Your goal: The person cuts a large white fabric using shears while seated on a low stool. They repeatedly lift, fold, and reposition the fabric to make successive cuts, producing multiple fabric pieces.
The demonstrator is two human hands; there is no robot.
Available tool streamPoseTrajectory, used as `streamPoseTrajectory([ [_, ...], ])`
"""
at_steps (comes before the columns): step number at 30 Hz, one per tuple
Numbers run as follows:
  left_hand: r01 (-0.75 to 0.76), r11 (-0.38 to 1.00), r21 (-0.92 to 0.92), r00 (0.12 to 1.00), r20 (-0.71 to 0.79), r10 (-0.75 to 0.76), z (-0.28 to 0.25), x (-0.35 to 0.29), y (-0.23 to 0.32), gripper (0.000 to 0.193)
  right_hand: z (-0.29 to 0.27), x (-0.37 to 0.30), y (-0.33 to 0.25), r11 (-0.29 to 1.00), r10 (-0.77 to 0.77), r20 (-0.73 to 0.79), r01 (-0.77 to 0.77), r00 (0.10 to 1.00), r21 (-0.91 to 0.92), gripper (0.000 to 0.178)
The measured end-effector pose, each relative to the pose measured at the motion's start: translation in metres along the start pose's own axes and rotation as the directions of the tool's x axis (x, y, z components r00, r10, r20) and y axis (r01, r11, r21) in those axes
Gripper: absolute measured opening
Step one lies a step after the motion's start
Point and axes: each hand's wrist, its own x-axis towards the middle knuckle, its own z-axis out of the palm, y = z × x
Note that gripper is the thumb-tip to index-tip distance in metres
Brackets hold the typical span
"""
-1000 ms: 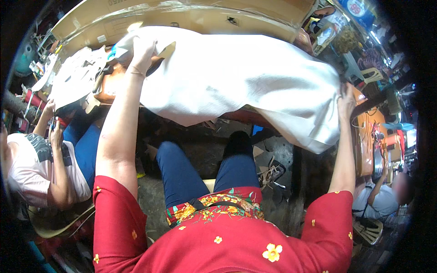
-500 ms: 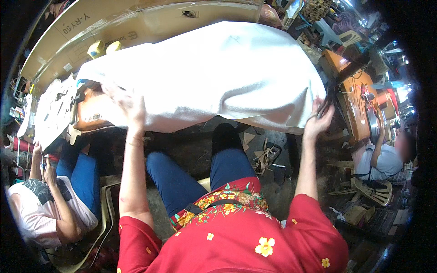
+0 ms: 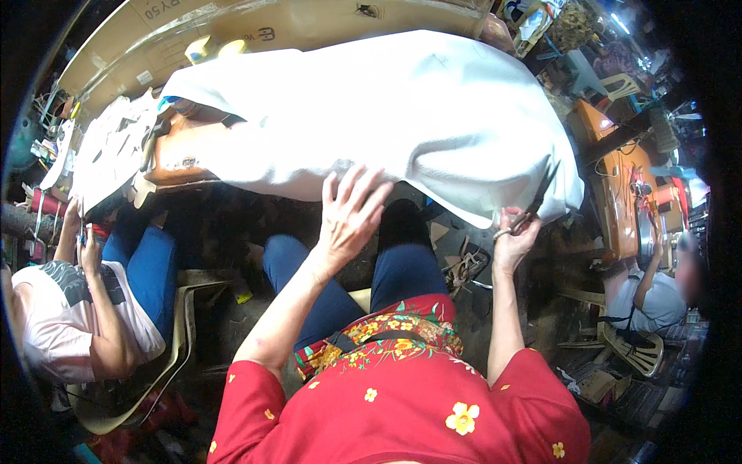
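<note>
A large white sheet [image 3: 348, 100] of cloth-like material drapes over the worktable, its near edge hanging down in folds. At the sheet's near right corner my right hand [image 3: 513, 241] is closed round the handles of a pair of dark scissors [image 3: 536, 205]. Their blades point up and away over the white material; whether they touch it I cannot tell. My left hand [image 3: 352, 220] is open, fingers spread, at the sheet's near edge around the middle, gripping nothing.
Cardboard [image 3: 301, 27] lines the table's far side, with a yellow object [image 3: 198, 50] before it. White scraps [image 3: 116, 147] lie at left. A co-worker [image 3: 85, 309] sits at left, another [image 3: 653, 294] at right near an orange table [image 3: 610, 185]. Offcuts [image 3: 468, 263] lie on the floor.
My left hand has left the sheet's left part and moved right and nearer to me. My right hand, with the scissors, has come nearer and slightly left. The sheet's right end has shifted and folded.
</note>
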Motion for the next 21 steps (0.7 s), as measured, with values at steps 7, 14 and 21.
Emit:
streamPoseTrajectory([
  [7,-0.167,0.977,0.134,0.983,-0.050,0.175,-0.001,-0.001,-0.047,0.030,-0.035,-0.038,-0.015,0.995,0.059,0.049,-0.054,0.997,-0.088,0.030],
  [14,-0.266,0.963,0.032,0.957,-0.114,0.268,-0.025,0.004,-0.041,0.025,-0.001,-0.125,-0.065,0.710,0.202,0.766,-0.630,0.611,0.315,0.027],
  [21,-0.349,0.936,0.036,0.936,-0.029,0.350,-0.045,-0.006,-0.025,0.036,-0.002,-0.151,-0.116,0.709,0.249,0.948,-0.704,0.197,-0.040,0.047],
])
